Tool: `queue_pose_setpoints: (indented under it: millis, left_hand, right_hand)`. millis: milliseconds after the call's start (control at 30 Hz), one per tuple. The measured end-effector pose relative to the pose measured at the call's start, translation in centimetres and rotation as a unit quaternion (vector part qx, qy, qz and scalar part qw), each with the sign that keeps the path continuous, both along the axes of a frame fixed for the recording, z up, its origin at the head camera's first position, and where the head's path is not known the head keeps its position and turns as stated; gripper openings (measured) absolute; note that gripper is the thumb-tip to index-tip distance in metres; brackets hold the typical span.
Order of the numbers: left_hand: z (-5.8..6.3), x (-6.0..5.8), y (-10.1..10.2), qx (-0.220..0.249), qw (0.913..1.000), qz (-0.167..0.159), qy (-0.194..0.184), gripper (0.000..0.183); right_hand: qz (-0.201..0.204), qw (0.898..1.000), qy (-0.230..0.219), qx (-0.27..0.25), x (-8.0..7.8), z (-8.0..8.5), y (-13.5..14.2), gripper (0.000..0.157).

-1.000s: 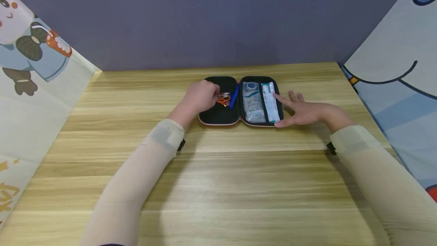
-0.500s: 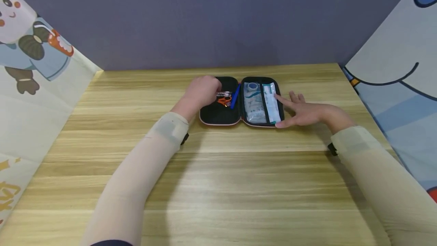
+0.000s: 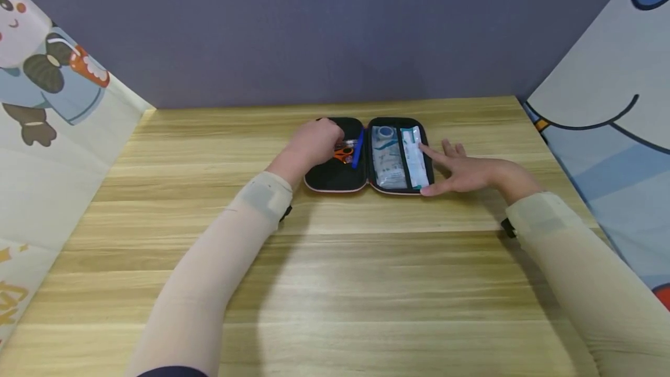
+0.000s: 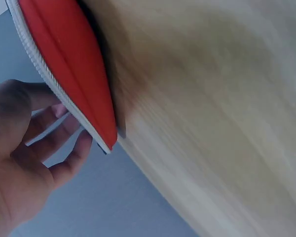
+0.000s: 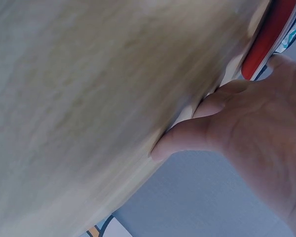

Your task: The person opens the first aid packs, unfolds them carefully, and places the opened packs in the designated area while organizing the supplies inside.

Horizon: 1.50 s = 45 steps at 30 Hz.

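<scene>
A small zip case lies unfolded on the table, black inside and red outside. My left hand reaches over its left half, fingertips down at scissors with orange handles; the case edge partly hides its bent fingers in the left wrist view, and I cannot tell whether they grip anything. A blue strip-like piece lies beside the scissors near the hinge. My right hand rests spread at the right half, fingertips at the rim and over a white packet.
Under a black strap in the right half sits a clear bag with a blue-ringed roll. The wooden table meets a dark back wall. Printed panels stand on both sides.
My left hand has shifted a little to the right, over the scissors. The blue piece has turned slightly and now stands closer to them. My right hand stays put.
</scene>
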<state>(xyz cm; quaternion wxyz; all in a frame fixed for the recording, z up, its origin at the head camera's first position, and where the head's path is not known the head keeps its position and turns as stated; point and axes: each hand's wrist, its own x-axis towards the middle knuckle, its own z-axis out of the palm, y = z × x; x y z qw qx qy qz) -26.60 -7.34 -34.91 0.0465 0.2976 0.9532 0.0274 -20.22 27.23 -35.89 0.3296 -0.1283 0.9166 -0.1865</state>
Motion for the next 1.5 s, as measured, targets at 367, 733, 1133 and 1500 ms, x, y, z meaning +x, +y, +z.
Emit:
queue_pose_setpoints:
  millis: [367,733,1133,1500]
  left_hand:
    - [0.2,0.0,0.1,-0.052,0.9985,-0.011,0.012,0.018]
    - [-0.4,-1.3,0.2,-0.052,0.9984,-0.009,0.021,0.017]
    - [0.0,-2.6,0.7,-0.099,0.9938,-0.046,0.018,0.014]
    - [-1.0,-3.2,1.0,-0.161,0.9804,-0.080,0.080,0.030]
  right_hand:
    - [-0.001,1.000,-0.001,-0.002,-0.1,0.1,-0.1,0.121]
    - [-0.003,1.000,-0.001,-0.002,0.0,0.0,0.1,0.121]
    - [0.000,1.000,0.002,-0.001,0.0,0.0,0.0,0.120]
    - [0.000,1.000,-0.001,-0.002,0.0,0.1,0.1,0.122]
